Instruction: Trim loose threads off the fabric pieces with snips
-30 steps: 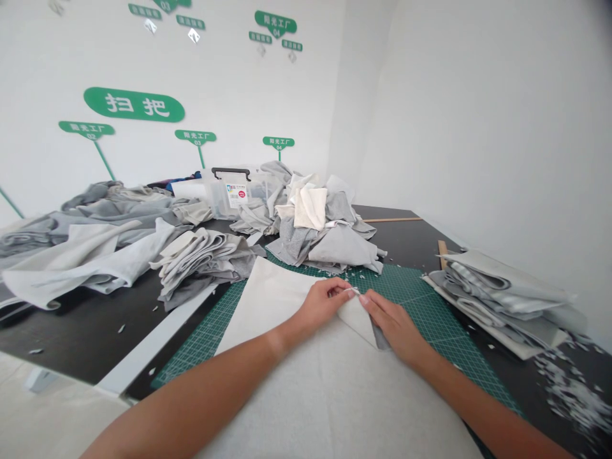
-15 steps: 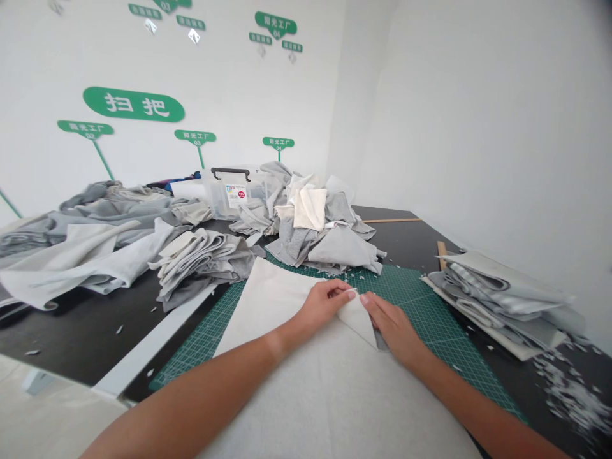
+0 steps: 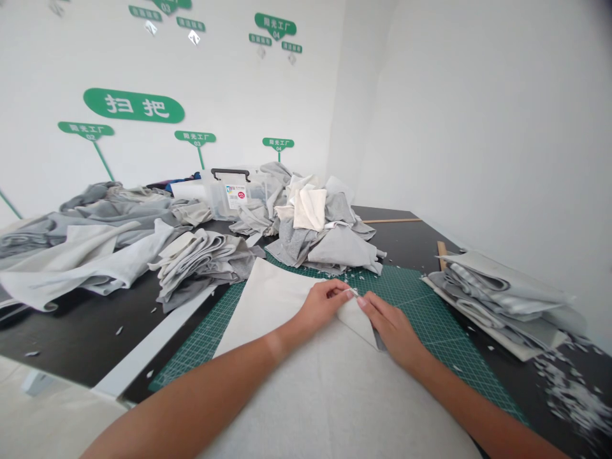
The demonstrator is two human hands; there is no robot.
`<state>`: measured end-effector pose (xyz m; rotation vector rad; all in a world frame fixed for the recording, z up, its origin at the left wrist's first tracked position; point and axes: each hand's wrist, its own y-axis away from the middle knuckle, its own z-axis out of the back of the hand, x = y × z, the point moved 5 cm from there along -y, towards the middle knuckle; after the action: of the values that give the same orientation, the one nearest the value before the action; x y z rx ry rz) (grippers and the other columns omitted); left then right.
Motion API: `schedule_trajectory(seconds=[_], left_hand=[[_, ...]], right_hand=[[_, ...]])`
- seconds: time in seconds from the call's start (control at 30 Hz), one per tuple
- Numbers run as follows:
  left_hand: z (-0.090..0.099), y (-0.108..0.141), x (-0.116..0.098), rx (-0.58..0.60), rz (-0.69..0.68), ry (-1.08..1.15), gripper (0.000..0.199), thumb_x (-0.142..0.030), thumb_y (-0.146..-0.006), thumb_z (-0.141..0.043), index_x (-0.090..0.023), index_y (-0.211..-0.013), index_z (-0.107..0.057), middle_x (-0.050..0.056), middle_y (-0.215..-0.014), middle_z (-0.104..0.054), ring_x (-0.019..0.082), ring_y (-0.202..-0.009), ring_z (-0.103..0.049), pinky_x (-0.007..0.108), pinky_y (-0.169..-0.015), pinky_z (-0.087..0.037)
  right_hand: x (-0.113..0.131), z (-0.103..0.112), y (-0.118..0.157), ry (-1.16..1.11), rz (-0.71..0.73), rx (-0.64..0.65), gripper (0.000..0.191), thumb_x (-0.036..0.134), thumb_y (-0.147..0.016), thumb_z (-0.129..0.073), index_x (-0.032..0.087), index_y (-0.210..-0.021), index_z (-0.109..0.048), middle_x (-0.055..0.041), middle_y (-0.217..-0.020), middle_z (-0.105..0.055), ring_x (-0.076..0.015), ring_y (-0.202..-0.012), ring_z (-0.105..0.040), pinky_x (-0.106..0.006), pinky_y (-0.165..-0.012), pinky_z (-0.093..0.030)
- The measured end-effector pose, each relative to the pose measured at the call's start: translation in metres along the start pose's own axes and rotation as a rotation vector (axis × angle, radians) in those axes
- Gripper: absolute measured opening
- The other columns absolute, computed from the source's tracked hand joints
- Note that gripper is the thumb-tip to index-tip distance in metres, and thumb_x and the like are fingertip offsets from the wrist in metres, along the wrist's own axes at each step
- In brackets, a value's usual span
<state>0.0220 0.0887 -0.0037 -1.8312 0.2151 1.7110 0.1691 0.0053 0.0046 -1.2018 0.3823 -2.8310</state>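
A large off-white cloth (image 3: 335,389) is spread over a green cutting mat (image 3: 196,354), with its far corner folded back into a flap. My left hand (image 3: 322,306) pinches the edge of that flap between thumb and fingers. Close on its right, my right hand (image 3: 389,328) is closed on the same edge, thumb on top, the fingertips of both hands nearly meeting. A narrow grey strip shows under my right palm; whether it is the cloth's underside or something held, I cannot make out.
Behind the mat rises a heap of grey and cream cloth pieces (image 3: 308,213), beside a clear plastic box (image 3: 234,194). Folded cloths (image 3: 201,261) and loose fabric (image 3: 86,255) lie left. On the right are a fabric stack (image 3: 502,303) and white scraps (image 3: 574,389).
My right hand's thumb and fingers have shifted slightly left along the cloth edge, closer to my left fingertips. My left hand stays almost where it was.
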Motion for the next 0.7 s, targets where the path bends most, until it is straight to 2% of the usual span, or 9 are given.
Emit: schedule_trajectory(seconds=[0.23, 0.7], left_hand=[[-0.0007, 0.0003, -0.0006, 0.007, 0.008, 0.011, 0.033, -0.046, -0.082, -0.068, -0.015, -0.088, -0.070, 0.003, -0.076, -0.065, 0.014, -0.071, -0.054, 0.024, -0.067, -0.039], [-0.0019, 0.0004, -0.0005, 0.018, 0.013, 0.026, 0.031, -0.044, -0.081, -0.070, -0.014, -0.087, -0.069, 0.001, -0.072, -0.060, 0.012, -0.068, -0.050, 0.023, -0.065, -0.037]], right_hand=[[0.0019, -0.0003, 0.0004, -0.006, 0.021, -0.011, 0.041, 0.055, -0.101, -0.035, 0.023, -0.077, -0.044, 0.0047, -0.066, -0.047, -0.0141, -0.062, -0.045, -0.025, -0.060, -0.034], [-0.0004, -0.0015, -0.0005, -0.009, 0.001, -0.024, 0.041, 0.054, -0.101, -0.036, 0.022, -0.075, -0.042, 0.0045, -0.067, -0.046, -0.0141, -0.064, -0.044, -0.024, -0.061, -0.032]])
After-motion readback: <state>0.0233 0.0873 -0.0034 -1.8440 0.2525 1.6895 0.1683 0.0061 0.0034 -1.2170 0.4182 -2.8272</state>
